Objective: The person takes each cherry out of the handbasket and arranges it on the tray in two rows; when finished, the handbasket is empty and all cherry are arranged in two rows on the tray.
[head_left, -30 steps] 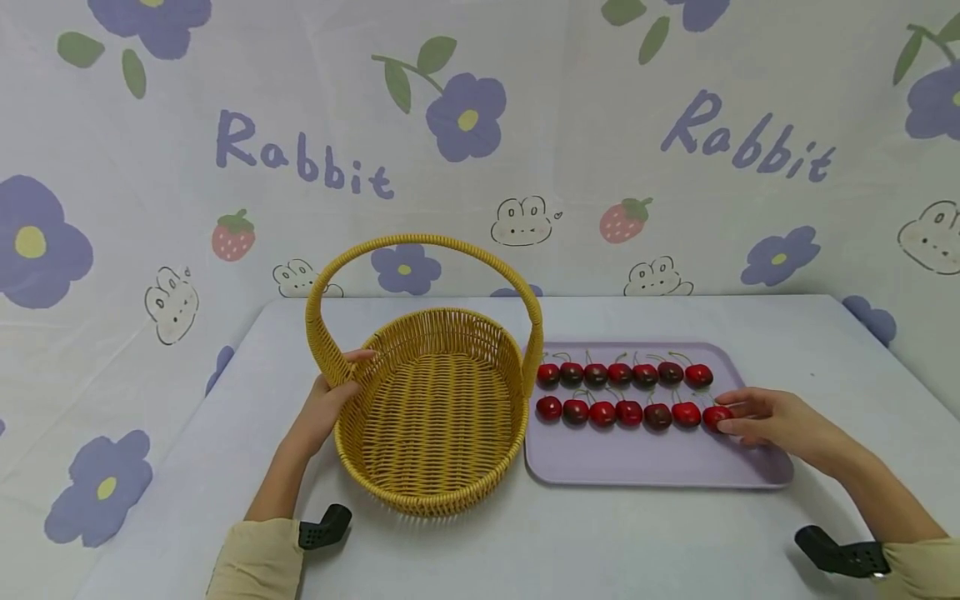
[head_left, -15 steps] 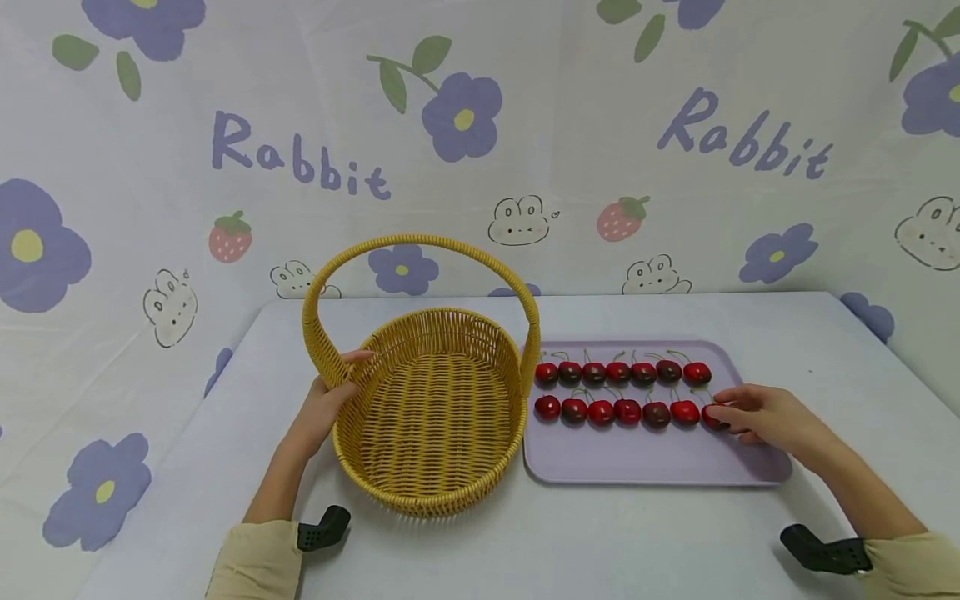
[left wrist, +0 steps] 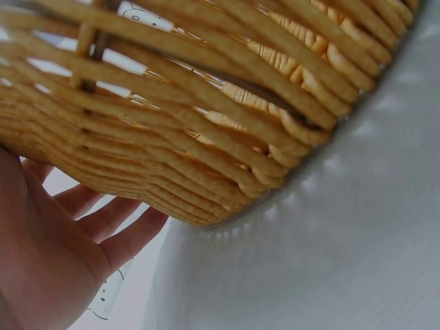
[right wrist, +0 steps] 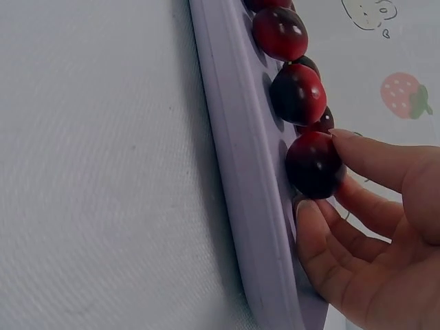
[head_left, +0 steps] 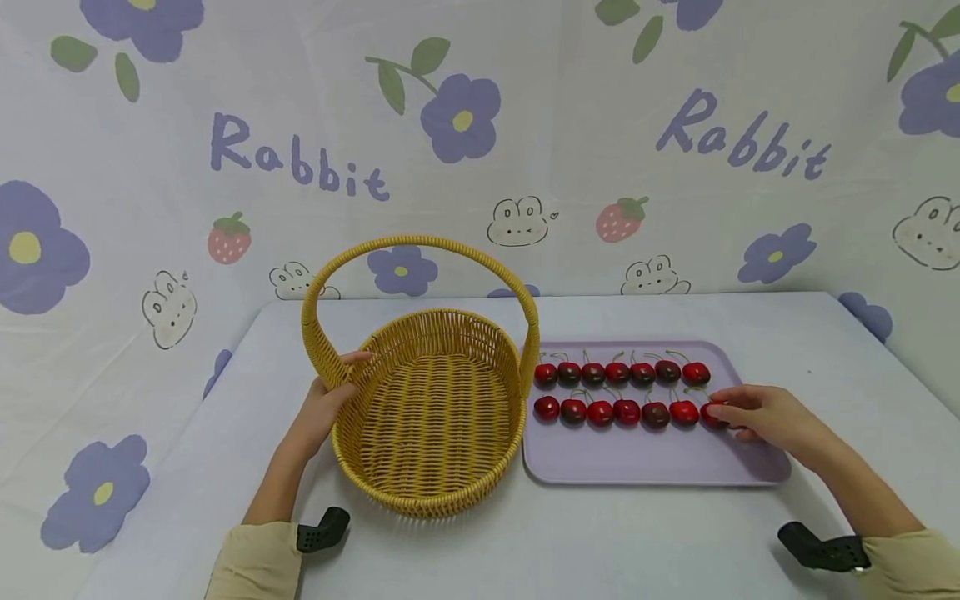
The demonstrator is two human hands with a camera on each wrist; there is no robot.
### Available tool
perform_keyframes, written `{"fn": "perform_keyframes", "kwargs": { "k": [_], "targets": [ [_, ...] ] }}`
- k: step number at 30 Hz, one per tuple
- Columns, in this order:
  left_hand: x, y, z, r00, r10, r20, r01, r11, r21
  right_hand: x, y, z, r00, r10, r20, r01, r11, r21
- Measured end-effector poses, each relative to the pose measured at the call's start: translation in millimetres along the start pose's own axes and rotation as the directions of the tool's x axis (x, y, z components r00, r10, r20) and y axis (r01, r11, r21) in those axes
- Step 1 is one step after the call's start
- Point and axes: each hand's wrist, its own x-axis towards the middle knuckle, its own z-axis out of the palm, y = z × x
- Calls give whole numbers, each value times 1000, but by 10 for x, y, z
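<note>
A yellow woven basket [head_left: 435, 433] with a tall arched handle stands on the table left of center. My left hand [head_left: 324, 408] holds its left side at the handle's foot, thumb and a finger showing inside the rim. The left wrist view has the fingers against the outside of the weave. To the right, a lilac tray [head_left: 622, 462] bears two rows of red and dark cherries with green stems. At the right end of the front row, my right hand [head_left: 772, 418] pinches a dark red cherry [right wrist: 313, 165], which is still low over the tray.
The back row of cherries [head_left: 617, 372] lies behind the front one. The tray's left edge is close beside the basket. A white cloth covers the table, and a patterned curtain [head_left: 555, 150] hangs behind it. Both wrists wear black camera mounts [head_left: 821, 552].
My right hand has shifted slightly left and its fingers have come round the end cherry. The left hand stays on the basket. The head view has shifted a little.
</note>
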Motion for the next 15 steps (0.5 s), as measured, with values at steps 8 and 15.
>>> {"fn": "perform_keyframes", "kwargs": {
  "k": [8,15],
  "targets": [
    [7,-13,-8,1000,9,2,-9,1000,-14,-12,-3,-50,1000,17,4,-17,1000,4],
    [12,-29,-11,1000,10,9,-9,1000,-11,-85,38,-169,1000,-7,-30,7,1000,1]
  ]
}}
